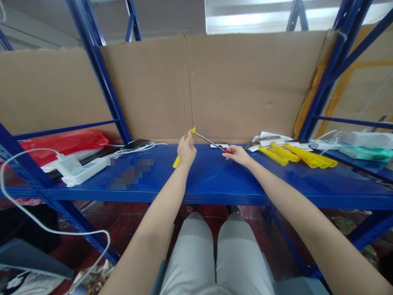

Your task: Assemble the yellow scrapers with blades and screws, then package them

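Note:
My left hand (186,150) is closed around a slim yellow handle-like piece (176,162), which stands tilted with its lower end showing below the fist and its tip above. In my right hand (238,155) is a screwdriver (210,141) with a red handle and a long metal shaft. Its shaft slants up and left to the top of the yellow piece; whether the tip touches it I cannot tell. Both hands are over the blue shelf (215,180). Behind the shaft lies a small white item (218,145).
Several yellow tubes (302,156) lie to the right, in front of white and metallic pieces (270,137). On the left are a white power strip (89,170), a dark phone (136,144), cables and a red bag (64,144). Cardboard (233,86) walls the back between blue posts (107,82).

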Available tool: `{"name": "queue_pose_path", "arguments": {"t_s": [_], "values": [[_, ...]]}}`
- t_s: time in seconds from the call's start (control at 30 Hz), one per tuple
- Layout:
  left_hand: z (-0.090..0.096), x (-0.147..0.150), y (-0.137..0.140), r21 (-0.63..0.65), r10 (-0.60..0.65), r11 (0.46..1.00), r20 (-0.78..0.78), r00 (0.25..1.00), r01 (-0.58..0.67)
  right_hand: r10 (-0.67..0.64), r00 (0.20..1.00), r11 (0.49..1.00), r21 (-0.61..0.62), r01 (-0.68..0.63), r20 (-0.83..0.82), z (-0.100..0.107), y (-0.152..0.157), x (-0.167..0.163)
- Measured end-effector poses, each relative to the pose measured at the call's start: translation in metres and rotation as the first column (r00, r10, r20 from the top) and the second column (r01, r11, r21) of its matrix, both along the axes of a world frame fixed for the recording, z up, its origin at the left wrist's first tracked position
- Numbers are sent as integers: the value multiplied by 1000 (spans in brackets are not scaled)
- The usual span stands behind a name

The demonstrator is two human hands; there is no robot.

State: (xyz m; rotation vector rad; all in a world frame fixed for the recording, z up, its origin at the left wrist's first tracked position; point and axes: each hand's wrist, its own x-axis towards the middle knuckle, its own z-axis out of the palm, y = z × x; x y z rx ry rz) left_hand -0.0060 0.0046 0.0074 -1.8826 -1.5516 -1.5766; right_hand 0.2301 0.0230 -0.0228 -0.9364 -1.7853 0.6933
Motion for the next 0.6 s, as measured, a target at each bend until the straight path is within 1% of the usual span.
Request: {"name": "queue_pose_path", "arguments": {"t_s": [0.2, 0.4, 0.6], "values": [[1, 3, -3, -21, 23, 1000, -10, 1000, -23, 26, 1000, 999, -24, -26, 16, 2, -3, -1], [1, 2, -3, 1, 15, 1000, -4, 1000, -15, 45, 999, 999, -29, -44, 29, 3, -3, -1], [1, 1, -2, 6, 6, 1000, 14, 1000, -6, 15, 993, 1000, -9, -14, 117, 4, -4, 1]]}}
